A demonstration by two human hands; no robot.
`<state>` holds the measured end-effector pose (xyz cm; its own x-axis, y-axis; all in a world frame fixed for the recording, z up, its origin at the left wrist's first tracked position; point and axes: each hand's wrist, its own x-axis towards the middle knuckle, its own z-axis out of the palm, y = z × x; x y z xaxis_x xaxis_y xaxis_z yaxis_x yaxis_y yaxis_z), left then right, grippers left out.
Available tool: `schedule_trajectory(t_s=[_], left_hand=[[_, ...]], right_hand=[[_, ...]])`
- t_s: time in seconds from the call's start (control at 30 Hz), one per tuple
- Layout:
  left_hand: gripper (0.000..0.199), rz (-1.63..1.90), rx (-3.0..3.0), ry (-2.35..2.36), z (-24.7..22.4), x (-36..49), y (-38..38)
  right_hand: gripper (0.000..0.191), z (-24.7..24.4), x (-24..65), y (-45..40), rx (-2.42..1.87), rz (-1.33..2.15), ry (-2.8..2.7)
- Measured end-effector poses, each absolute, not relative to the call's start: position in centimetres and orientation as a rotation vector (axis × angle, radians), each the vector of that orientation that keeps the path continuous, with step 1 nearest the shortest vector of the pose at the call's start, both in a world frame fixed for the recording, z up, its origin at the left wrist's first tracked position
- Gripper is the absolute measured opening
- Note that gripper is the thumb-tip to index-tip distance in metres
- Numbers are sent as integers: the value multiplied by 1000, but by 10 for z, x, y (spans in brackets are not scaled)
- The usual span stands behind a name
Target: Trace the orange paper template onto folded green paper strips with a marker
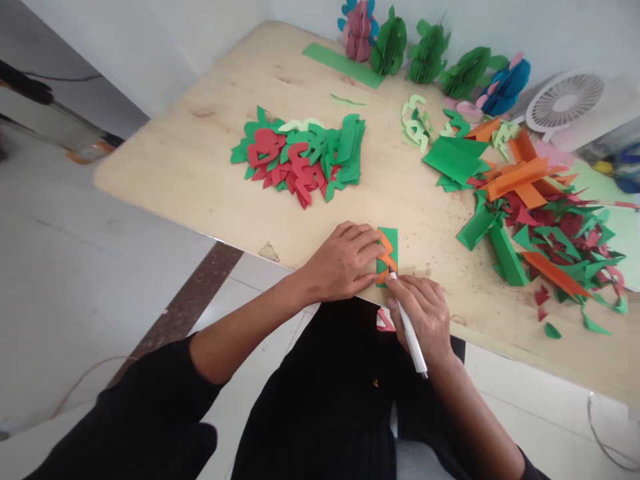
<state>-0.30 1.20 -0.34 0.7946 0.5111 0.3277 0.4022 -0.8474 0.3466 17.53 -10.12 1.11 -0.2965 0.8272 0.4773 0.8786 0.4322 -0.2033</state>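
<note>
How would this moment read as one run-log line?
left hand: fingers on orange paper cutout | right hand: holding white pen, tip at cutout | beneath cutout: green paper rectangle

Partly covering wavy orange paper cutout (388, 259) with bare left hand (347, 261), cropping pink-and-blue folded-paper figure (359, 32) at top edge

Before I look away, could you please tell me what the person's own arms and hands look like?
The left hand and right hand are bare: no glove, ring or watch shows. The plain black left sleeve stops well short of the wrist; of the right sleeve, also black, only the end shows at the bottom edge.
</note>
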Motion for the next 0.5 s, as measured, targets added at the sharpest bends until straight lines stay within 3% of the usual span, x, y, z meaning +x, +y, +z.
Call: schedule_trajectory(t_s=[0.5], left_hand=[[33,665,2709,711,-4,-1,11]], right_hand=[[27,11,175,-101,-1437,-111,-2164]])
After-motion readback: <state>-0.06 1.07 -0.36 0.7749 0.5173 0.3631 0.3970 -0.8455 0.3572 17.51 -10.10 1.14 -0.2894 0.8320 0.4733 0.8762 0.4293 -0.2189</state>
